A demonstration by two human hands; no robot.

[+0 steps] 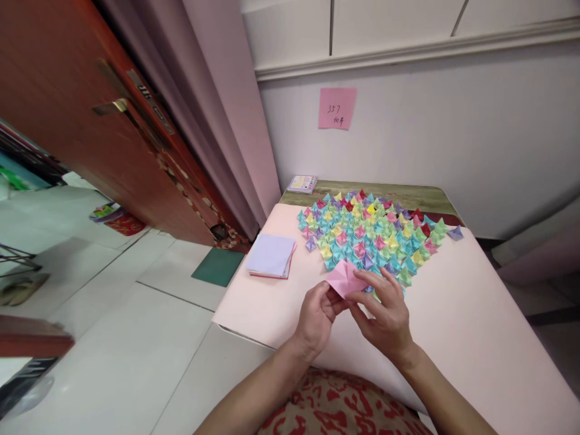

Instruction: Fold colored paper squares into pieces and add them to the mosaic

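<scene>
Between my two hands, above the front of the table, is a pink square of origami paper [345, 278] with crease lines meeting near its middle. My left hand [318, 311] grips its left and lower edge, thumb on top. On the right side, my right hand [383, 305] has its fingers closed on the paper's edge. Just beyond lie several rows of small folded paper pieces [357, 232] in blue, green, pink, yellow, red and purple. To the left sits a stack of square paper sheets [270, 255], lilac on top.
A pale pink cover lies over the table [466, 308]. At the back left corner is a small packet [302, 183]. A pink note [337, 109] is stuck on the wall. Left of the table stand a curtain [226, 109] and a brown door [90, 121].
</scene>
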